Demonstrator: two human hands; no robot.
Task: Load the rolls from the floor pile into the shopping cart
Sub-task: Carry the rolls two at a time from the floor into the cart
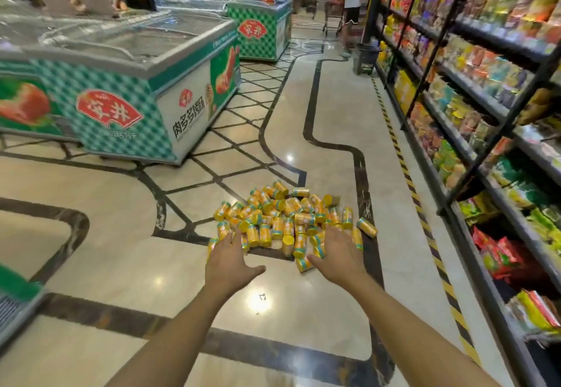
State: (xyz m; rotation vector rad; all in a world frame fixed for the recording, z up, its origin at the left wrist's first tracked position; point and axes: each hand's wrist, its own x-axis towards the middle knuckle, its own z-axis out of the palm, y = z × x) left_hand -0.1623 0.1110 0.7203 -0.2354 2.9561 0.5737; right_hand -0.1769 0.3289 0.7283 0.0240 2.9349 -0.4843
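- Rolls: short yellow cylinders, heaped in one loose pile on the polished floor, mid-aisle, between the freezer on the left and the shelves on the right
- Heap is unsorted; each roll rests where its neighbours prop it, so we find no common direction
- Long axis: many rolls on the near side stand on end, axis vertical; others at the far side and rim lie flat, axes pointing various ways
- Stray roll at the right edge lies on its side, axis running diagonally toward the near right
- Left hand: fingers spread and straight, holding nothing, at the near left corner of the pile; we cannot tell whether the fingertips touch a roll
- Right hand: likewise spread and empty, at the near right corner
- Both palms face down and slightly inward, flanking the near edge; we judge this as the set-up for a two-handed scoop, suited to small loose items
- No cart shows beside the pile; loading appears not yet begun
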